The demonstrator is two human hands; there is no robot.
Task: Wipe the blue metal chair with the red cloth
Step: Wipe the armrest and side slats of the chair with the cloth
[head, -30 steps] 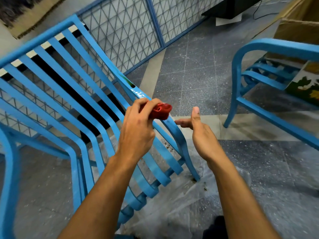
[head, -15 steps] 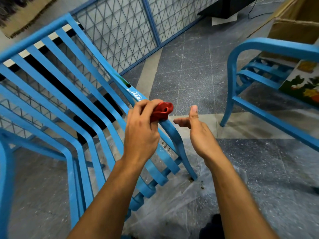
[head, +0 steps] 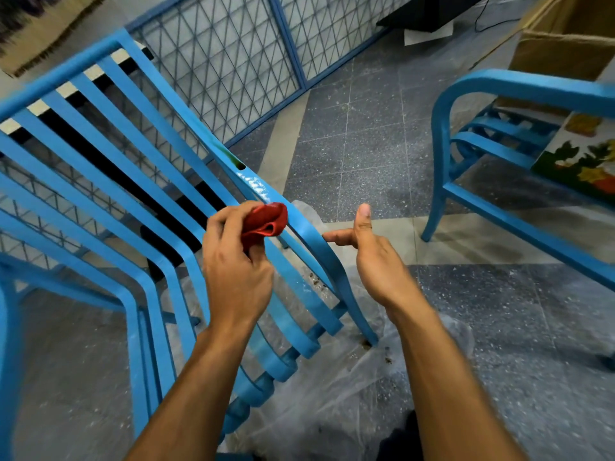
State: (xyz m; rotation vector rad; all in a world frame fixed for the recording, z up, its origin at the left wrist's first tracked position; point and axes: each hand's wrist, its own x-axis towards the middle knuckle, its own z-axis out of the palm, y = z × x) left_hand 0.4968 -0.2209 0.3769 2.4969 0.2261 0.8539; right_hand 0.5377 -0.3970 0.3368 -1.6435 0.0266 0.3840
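Left hand pinches the red cloth, bunched into a small wad between thumb and fingers, pressed on the outer side rail of the blue metal chair right where the rail bends down toward the leg. Right hand is spread, holding nothing, thumb up and a finger pointing at the rail just beside the bend (touching or not, cannot tell).

Risks, as I judge them:
- Cloth is wadded tight, so only a small patch meets the rail. A stroke could miss the underside and edges of the bar.
- Pinch is near the wad's back end. A snag on the bend could pull the cloth out of the fingers and drop it through the slats onto the plastic sheet.
- Rail looks glossy just above the cloth (wet or just reflective, unclear). If wet, the wad may skid and the knuckles hit the next slat.
- Chair is not braced by the free hand. A hard push could shift it on the sheet.
- Brown specks lie on the plastic near the leg foot. A dropped cloth picks that up and smears it back on the paint.

Second blue chair stands well apart on the right, untouched.
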